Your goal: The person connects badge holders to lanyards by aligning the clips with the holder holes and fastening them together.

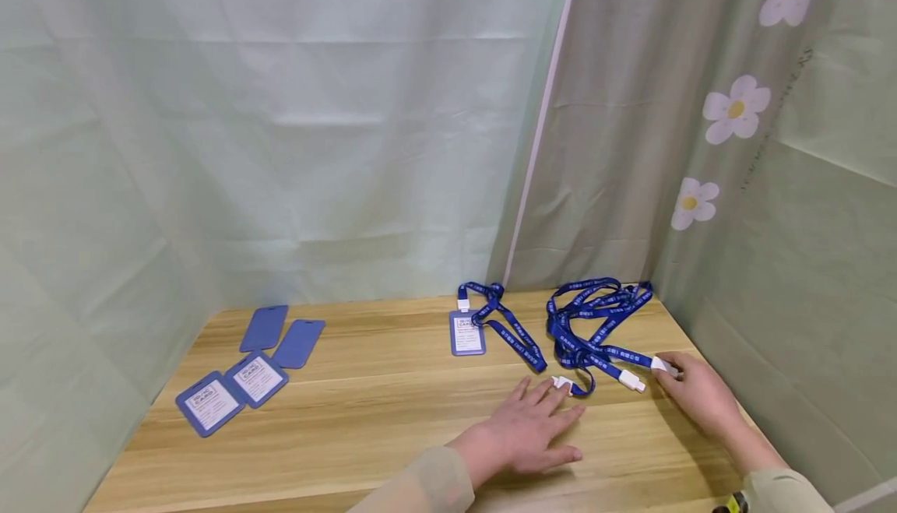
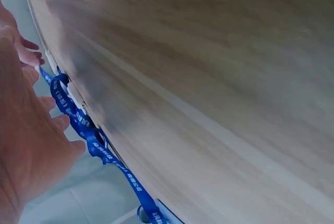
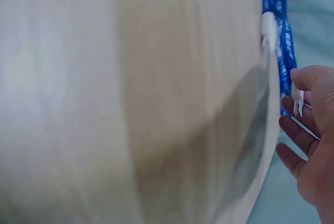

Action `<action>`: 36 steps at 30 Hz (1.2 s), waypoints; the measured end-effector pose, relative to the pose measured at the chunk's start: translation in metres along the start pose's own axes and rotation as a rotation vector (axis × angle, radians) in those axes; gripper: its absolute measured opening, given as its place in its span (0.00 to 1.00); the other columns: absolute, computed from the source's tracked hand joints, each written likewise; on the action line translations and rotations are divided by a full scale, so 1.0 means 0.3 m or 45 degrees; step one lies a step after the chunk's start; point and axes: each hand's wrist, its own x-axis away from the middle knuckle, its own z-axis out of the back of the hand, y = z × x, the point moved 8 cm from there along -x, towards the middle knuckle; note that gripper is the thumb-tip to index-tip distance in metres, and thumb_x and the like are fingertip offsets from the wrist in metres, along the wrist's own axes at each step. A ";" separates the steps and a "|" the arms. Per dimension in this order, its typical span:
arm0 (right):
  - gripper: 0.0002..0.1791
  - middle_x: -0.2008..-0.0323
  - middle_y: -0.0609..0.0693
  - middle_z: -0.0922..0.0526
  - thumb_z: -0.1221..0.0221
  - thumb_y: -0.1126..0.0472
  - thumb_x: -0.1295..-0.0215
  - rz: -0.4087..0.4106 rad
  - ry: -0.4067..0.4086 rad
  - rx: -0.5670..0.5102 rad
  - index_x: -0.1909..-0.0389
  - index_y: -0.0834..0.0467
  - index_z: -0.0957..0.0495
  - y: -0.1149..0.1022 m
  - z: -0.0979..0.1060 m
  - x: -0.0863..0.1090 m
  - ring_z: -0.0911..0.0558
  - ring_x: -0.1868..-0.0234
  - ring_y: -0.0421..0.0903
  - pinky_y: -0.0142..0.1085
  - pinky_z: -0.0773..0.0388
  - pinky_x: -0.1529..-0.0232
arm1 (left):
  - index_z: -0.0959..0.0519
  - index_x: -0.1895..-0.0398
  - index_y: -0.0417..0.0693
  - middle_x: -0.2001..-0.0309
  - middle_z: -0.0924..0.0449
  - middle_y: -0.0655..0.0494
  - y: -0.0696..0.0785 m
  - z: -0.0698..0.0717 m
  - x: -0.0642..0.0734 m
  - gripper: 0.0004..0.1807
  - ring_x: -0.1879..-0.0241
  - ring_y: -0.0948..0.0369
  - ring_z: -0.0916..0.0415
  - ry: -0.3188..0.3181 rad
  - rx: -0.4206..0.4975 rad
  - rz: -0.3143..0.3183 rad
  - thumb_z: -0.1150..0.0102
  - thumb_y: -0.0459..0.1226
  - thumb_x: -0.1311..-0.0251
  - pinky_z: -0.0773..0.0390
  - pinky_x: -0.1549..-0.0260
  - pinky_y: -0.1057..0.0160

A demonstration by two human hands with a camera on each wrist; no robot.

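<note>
A tangle of blue lanyards [image 1: 578,326] with white printing and white plastic clips lies at the right of the wooden table. My right hand [image 1: 701,396] pinches the white clip [image 1: 664,367] of one lanyard between thumb and fingers; the right wrist view shows this clip [image 3: 297,101] too. My left hand [image 1: 522,429] is spread flat with straight fingers, its fingertips at another white clip [image 1: 563,383]. Between the hands a third white clip [image 1: 631,380] lies loose. Behind my left hand lies a blue card holder [image 1: 467,340] with a lanyard [image 1: 515,334] attached.
At the left of the table [image 1: 364,419] lie two blue card holders with white cards [image 1: 209,405] and two plain blue ones [image 1: 264,328]. Pale green curtains [image 1: 336,147] close off the back and sides. A dark and yellow object [image 1: 734,504] sits by my right sleeve.
</note>
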 end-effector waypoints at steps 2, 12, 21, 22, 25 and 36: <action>0.24 0.48 0.66 0.16 0.39 0.53 0.26 -0.016 0.023 -0.047 0.41 0.68 0.21 -0.019 0.015 -0.006 0.19 0.48 0.65 0.61 0.23 0.50 | 0.56 0.17 0.72 0.17 0.62 0.57 -0.009 0.004 0.006 0.40 0.19 0.53 0.63 0.009 0.001 0.003 0.78 0.71 0.29 0.57 0.24 0.45; 0.22 0.56 0.60 0.16 0.38 0.59 0.27 -0.055 0.308 -0.418 0.43 0.72 0.22 -0.115 0.123 -0.056 0.22 0.61 0.30 0.18 0.25 0.64 | 0.55 0.17 0.72 0.17 0.61 0.57 -0.036 0.022 0.036 0.39 0.19 0.53 0.63 0.030 0.049 0.000 0.76 0.70 0.28 0.59 0.24 0.44; 0.27 0.55 0.26 0.22 0.35 0.52 0.29 -0.129 0.405 -0.635 0.39 0.68 0.21 -0.175 0.186 -0.059 0.24 0.57 0.23 0.17 0.24 0.62 | 0.54 0.16 0.68 0.17 0.62 0.54 -0.063 0.031 0.088 0.39 0.19 0.51 0.61 0.068 0.076 -0.028 0.75 0.68 0.27 0.58 0.24 0.43; 0.27 0.52 0.29 0.20 0.35 0.52 0.28 -0.118 0.404 -0.627 0.38 0.67 0.21 -0.189 0.189 -0.055 0.23 0.57 0.22 0.17 0.24 0.61 | 0.53 0.16 0.67 0.17 0.62 0.54 -0.070 0.032 0.100 0.39 0.19 0.51 0.61 0.074 0.087 -0.029 0.74 0.68 0.26 0.58 0.24 0.42; 0.25 0.46 0.44 0.17 0.36 0.54 0.28 -0.047 0.409 -0.562 0.37 0.64 0.21 -0.240 0.200 -0.047 0.23 0.57 0.20 0.17 0.24 0.61 | 0.52 0.16 0.65 0.17 0.61 0.53 -0.102 0.034 0.141 0.39 0.19 0.50 0.61 0.091 0.123 -0.025 0.72 0.67 0.25 0.58 0.24 0.41; 0.22 0.54 0.53 0.17 0.29 0.79 0.52 0.803 0.427 -0.013 0.52 0.65 0.14 -0.565 0.147 -0.013 0.19 0.60 0.44 0.31 0.21 0.64 | 0.47 0.17 0.59 0.18 0.58 0.50 -0.272 0.056 0.325 0.37 0.20 0.46 0.59 0.132 0.146 0.083 0.64 0.62 0.23 0.57 0.25 0.37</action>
